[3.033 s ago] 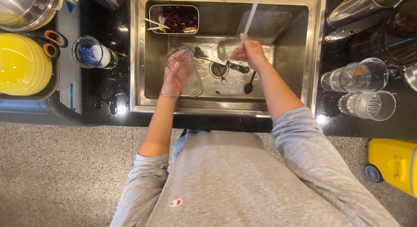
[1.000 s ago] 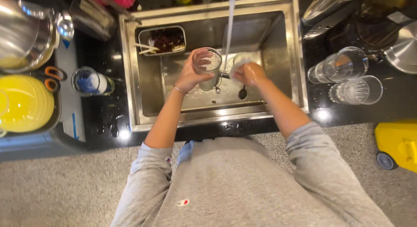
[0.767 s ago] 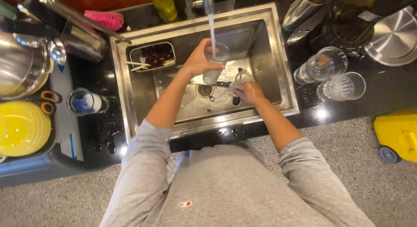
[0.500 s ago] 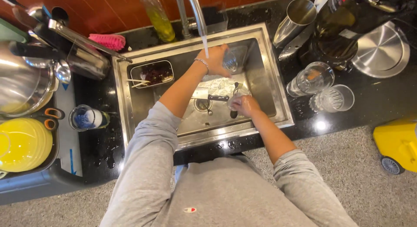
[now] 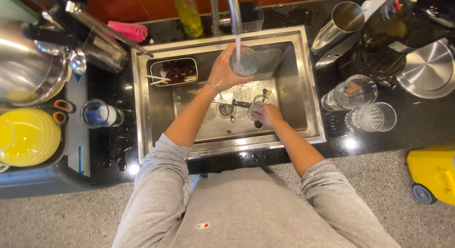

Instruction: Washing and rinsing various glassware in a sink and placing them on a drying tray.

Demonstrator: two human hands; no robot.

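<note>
Here, one glass under the tap, another low in the sink.

The left hand (image 5: 222,72) has its grip closed round a clear glass (image 5: 245,62), mouth turned up into the water stream (image 5: 237,46) falling from the faucet (image 5: 232,8); its long axis runs roughly upright, tilted a little toward the faucet; the right hand (image 5: 266,114) sits nearer the person, down by the sink (image 5: 313,110) floor just beside the drain (image 5: 226,109), fingers curled on a second glass (image 5: 255,110), though how firmly I cannot tell; so the left hand is the one at the stream, the right well below it; two rinsed glasses (image 5: 360,105) stand on the dark surface (image 5: 332,148) right of the sink.
</note>
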